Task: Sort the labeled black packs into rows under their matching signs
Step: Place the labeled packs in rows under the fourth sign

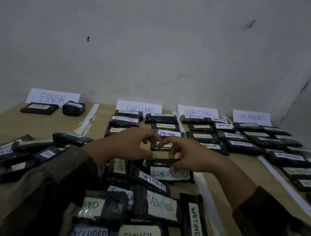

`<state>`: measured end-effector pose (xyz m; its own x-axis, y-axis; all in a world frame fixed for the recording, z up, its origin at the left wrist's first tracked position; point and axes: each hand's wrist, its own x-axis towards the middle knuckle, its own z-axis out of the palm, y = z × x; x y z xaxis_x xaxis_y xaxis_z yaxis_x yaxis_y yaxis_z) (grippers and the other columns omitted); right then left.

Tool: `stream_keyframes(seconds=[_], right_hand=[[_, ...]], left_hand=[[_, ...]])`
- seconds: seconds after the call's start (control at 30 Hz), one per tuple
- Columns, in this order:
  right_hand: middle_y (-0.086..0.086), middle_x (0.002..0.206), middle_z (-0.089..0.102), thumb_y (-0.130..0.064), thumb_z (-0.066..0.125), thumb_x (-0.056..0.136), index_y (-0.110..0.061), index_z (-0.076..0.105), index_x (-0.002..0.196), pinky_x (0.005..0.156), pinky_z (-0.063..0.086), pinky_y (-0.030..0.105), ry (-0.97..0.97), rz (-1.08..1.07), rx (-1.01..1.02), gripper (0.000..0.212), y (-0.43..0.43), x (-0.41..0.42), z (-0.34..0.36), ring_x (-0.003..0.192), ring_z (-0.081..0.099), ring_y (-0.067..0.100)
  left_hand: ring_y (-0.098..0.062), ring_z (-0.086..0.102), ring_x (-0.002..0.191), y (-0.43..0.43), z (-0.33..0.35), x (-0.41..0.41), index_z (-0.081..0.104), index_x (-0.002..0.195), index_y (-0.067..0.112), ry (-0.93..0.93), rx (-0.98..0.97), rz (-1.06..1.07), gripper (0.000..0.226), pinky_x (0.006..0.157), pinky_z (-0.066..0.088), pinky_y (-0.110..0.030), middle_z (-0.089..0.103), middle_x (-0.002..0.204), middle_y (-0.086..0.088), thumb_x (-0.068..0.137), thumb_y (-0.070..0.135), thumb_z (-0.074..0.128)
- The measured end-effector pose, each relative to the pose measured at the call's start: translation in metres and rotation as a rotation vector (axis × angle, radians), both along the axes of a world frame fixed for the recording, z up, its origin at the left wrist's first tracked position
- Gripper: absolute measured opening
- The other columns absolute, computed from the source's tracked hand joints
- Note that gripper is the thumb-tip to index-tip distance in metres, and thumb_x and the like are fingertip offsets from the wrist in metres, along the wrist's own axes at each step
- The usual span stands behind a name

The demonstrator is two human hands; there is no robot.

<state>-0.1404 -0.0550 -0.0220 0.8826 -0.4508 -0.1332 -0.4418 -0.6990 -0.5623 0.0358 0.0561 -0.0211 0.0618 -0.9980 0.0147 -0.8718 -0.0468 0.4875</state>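
Four white signs lean on the wall: FINISH [53,98], EXCLUDED [140,109], WAITING [198,112] and ON PROGRESS [252,117]. Labeled black packs lie in rows under each. A jumbled pile of packs [155,205] fills the near table. At the pile's far edge lies a pack labeled ON PROGRESS [176,175], its label upside down to me. My right hand [187,155] pinches its far edge, thumb on the label and fingers curved over the top. My left hand [130,145] hovers beside it, thumb stretched to the pack's far corner, fingers loosely curved and holding nothing.
White paper strips [88,120] split the wooden table [44,126] into columns. Only two packs [40,108] sit under FINISH. More mixed packs [27,148] spread to the left. The grey wall [156,52] closes the back, and the ON PROGRESS rows [292,160] run to the right edge.
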Motion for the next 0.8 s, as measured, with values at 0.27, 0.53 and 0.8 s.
stream_keyframes(seconds=[0.27,0.53,0.8], right_hand=[[0.005,0.084,0.073,-0.003,0.081,0.070,-0.014,0.062,0.091,0.077,0.055,0.035,-0.102,0.042,0.240,0.031,-0.005,0.005,0.019,0.078,0.070,0.017],[0.008,0.098,0.063,-0.018,0.077,0.077,-0.025,0.050,0.120,0.065,0.057,0.031,-0.497,-0.259,0.426,0.051,-0.007,0.007,0.025,0.077,0.067,0.018],[0.005,0.082,0.065,0.001,0.069,0.082,-0.014,0.060,0.100,0.052,0.052,0.031,-0.480,-0.184,0.447,0.026,-0.004,0.008,0.020,0.060,0.065,0.017]], left_hand=[[-0.008,0.064,0.083,-0.004,0.001,-0.021,0.046,0.123,0.028,0.304,0.112,-0.014,0.058,0.080,0.052,-0.027,0.069,0.092,0.006,0.076,0.017,0.077],[-0.020,0.066,0.069,0.002,0.008,-0.005,0.050,0.122,0.011,0.795,-0.007,0.230,0.042,0.063,0.057,-0.030,0.067,0.085,-0.009,0.084,-0.002,0.064],[-0.023,0.070,0.083,0.004,0.013,0.001,0.057,0.117,0.005,1.143,-0.077,0.397,0.035,0.065,0.060,-0.033,0.072,0.103,-0.013,0.083,0.003,0.065]])
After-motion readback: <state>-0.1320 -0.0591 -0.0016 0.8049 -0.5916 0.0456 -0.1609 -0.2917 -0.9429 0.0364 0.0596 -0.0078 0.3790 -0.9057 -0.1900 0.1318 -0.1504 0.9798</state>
